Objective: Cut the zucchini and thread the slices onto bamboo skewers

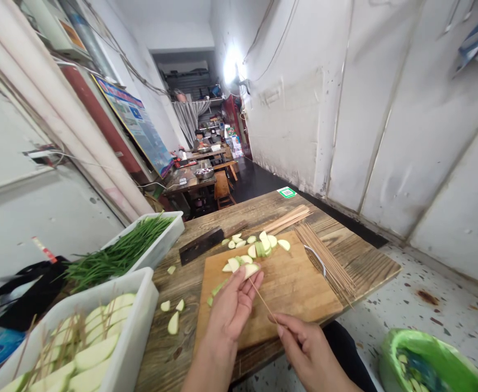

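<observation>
Over the wooden cutting board, my left hand is closed on a pale green-skinned vegetable slice, holding it between thumb and fingers. My right hand pinches a thin wooden skewer near its lower end. The skewer's upper end meets the slice; whether it has gone in I cannot tell. Several cut slices lie heaped at the board's far side. Two bundles of skewers, one at the back and one along the right, rest beside the board.
A dark-bladed cleaver lies behind the board. At left stand a white tub of skewered slices and a white tray of green chives. Offcuts dot the table. A green-lined bin is on the floor at right.
</observation>
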Demonstrator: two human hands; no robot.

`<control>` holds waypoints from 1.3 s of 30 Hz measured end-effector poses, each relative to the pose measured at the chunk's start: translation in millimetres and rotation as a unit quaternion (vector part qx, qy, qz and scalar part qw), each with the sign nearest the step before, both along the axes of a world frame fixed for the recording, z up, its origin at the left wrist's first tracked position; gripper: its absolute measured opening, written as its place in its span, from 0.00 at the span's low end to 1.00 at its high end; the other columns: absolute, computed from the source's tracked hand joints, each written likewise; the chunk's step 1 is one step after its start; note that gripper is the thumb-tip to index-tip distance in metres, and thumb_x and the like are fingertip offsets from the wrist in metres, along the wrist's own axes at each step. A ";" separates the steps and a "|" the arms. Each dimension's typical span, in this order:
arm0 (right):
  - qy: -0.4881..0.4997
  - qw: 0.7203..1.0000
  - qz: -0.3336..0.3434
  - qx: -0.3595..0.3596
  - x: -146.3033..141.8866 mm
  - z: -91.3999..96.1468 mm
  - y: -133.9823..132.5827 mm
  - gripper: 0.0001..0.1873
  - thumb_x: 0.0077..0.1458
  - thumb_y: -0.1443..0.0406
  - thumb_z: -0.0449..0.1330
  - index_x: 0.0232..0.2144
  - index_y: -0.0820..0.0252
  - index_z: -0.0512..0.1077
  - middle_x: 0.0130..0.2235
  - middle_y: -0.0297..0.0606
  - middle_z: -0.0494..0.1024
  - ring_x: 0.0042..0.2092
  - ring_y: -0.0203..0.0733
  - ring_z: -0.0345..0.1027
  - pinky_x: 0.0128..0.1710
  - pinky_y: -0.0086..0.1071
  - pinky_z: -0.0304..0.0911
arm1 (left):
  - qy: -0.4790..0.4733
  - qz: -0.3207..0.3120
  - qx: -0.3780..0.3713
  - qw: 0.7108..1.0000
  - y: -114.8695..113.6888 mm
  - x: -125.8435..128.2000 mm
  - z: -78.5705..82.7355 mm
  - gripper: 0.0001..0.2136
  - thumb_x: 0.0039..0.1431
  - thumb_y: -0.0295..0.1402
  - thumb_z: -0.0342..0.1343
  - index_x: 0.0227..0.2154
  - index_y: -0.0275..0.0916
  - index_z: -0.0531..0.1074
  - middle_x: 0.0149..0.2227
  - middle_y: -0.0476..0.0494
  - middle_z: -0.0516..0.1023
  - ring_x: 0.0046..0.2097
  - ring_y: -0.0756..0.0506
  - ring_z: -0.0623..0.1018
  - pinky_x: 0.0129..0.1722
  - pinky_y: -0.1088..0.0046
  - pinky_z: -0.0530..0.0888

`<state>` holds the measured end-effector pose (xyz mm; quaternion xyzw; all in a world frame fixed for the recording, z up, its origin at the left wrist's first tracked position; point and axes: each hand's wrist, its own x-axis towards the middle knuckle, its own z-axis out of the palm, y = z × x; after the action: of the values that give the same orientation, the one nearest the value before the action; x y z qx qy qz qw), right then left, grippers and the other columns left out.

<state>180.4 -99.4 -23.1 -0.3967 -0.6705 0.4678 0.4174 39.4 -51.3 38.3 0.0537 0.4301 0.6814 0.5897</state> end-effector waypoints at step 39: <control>-0.014 1.000 -0.021 0.012 -12.1 10.9 1.6 0.17 0.60 0.62 0.46 0.34 0.65 0.73 0.19 0.27 0.56 0.19 0.31 0.47 0.17 0.25 0.43 | 0.037 -0.028 0.010 0.999 6.3 10.9 -17.5 0.06 0.58 0.22 0.48 0.35 0.26 0.69 0.36 0.29 0.78 0.39 0.43 0.79 0.42 0.66 0.76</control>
<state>168.3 -97.8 -12.2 -0.4119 -0.6735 0.4455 0.4223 50.3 -45.0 20.7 0.0966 0.4432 0.6661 0.5921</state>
